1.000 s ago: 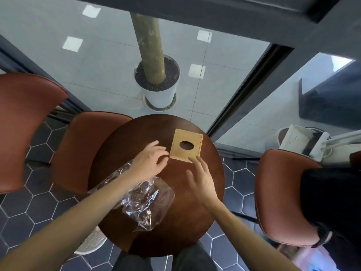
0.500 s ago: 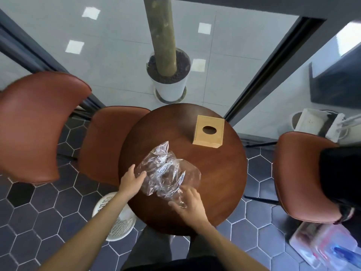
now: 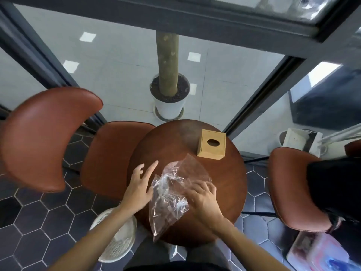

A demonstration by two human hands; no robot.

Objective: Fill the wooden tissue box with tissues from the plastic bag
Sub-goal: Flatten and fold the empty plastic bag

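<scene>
Head view is showing the plastic bag (image 3: 172, 192), thin, crinkly and likely slippery, lying at lower centre of the table (image 3: 224, 182). Right hand (image 3: 203, 198) is pinching its edge; left hand (image 3: 138, 184) is spreading open beside it. Wooden tissue box (image 3: 211, 147) is standing above, apart.

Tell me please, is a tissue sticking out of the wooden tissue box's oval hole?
No, the oval hole of the wooden tissue box is dark and bare.

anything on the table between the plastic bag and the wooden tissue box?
Nothing. In the head view, only bare round table top separates the plastic bag's far corner from the wooden tissue box; they sit close but apart.
</scene>
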